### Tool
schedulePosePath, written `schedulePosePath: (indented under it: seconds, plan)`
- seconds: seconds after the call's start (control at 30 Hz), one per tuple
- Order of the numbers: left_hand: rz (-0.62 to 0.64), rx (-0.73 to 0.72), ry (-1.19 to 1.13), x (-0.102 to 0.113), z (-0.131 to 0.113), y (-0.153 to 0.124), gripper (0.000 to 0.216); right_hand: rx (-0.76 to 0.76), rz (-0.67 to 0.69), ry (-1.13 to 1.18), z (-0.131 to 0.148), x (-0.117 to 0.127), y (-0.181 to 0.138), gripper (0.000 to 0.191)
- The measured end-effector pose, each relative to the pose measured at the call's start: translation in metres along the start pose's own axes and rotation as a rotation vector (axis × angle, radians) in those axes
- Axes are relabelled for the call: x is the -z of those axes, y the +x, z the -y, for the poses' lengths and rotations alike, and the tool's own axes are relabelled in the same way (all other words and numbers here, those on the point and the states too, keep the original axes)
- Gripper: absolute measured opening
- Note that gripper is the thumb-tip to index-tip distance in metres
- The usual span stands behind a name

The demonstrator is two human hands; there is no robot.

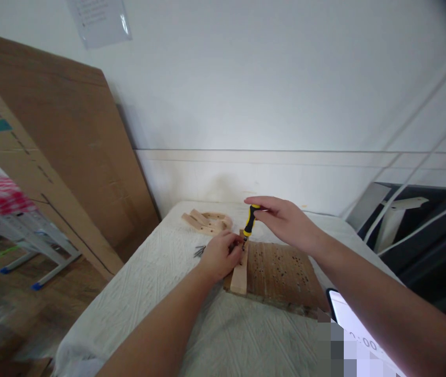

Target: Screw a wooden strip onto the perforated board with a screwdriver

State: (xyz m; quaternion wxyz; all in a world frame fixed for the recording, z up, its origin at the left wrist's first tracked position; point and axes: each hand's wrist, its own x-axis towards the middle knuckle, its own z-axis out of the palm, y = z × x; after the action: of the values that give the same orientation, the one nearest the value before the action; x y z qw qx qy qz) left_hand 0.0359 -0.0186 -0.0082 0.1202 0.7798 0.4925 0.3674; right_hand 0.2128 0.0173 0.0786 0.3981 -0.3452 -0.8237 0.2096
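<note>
My right hand (285,220) is closed round the top of a yellow and black screwdriver (250,224), which stands nearly upright with its tip on a small light wooden block (240,272). My left hand (219,255) pinches at the screwdriver's tip, steadying something too small to make out, and rests against the block. The block lies on the left edge of a brown wooden board (283,275) full of small holes, on a table covered in white cloth (155,303).
Several loose screws (199,251) lie left of my left hand. More wooden pieces (207,221) sit at the table's far edge. A phone with a lit screen (358,335) lies at the lower right. A large cardboard sheet (61,146) leans on the wall at the left.
</note>
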Motion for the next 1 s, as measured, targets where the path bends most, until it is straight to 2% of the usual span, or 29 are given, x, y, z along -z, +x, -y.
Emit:
schedulePosePath:
  seconds: [0.23, 0.53, 0.73, 0.83, 1.0]
  plan:
    - [-0.018, -0.016, -0.018, 0.0017, 0.0014, 0.0018, 0.031, 0.08, -0.028, -0.101, 0.0054, -0.0017, 0.0003, 0.024]
    - [0.008, -0.012, 0.022, 0.0025, 0.0031, 0.0018, 0.034, 0.086, 0.029, -0.146, 0.0059, 0.002, -0.0021, 0.037]
    - [0.009, 0.0, 0.056, 0.0024, 0.0034, 0.0018, 0.035, 0.06, -0.022, -0.354, 0.0089, -0.0005, -0.0011, 0.022]
    - [0.007, 0.009, 0.081, 0.0032, 0.0007, 0.0016, 0.034, 0.1, -0.022, -0.345, 0.0081, -0.0048, -0.0016, 0.021]
    - [0.012, 0.021, 0.107, 0.0055, -0.0034, 0.0015, 0.034, 0.163, 0.044, -0.329, 0.0077, -0.0012, -0.0029, 0.036]
